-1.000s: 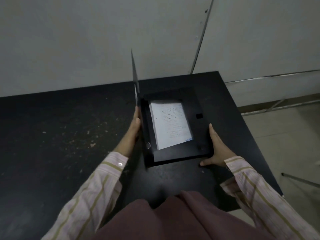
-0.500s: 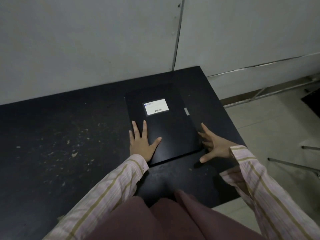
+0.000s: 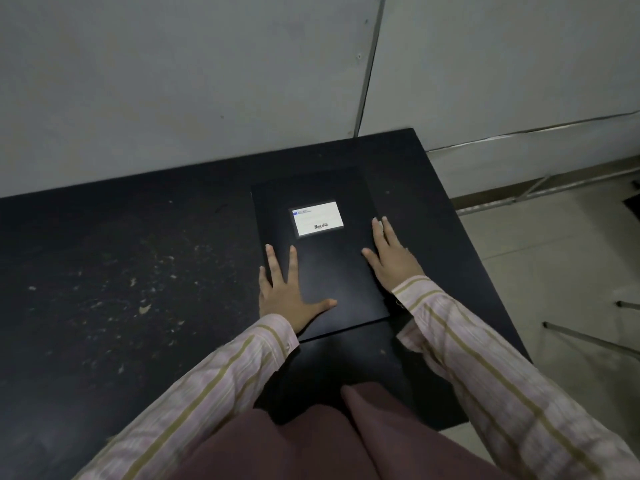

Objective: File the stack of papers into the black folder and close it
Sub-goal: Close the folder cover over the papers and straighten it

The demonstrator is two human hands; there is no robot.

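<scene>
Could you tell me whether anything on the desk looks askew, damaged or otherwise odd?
Only slightly: the closed black folder lies turned a little against the black table's edges, and pale flecks mark the tabletop left of it. Both hands, left and right, rest flat on its cover.

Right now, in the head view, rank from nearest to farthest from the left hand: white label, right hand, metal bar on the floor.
From the left hand:
1. White label, on the folder cover just ahead.
2. Right hand, along the folder's right edge; close to the label's rank.
3. Metal bar, on the floor, far right.
</scene>
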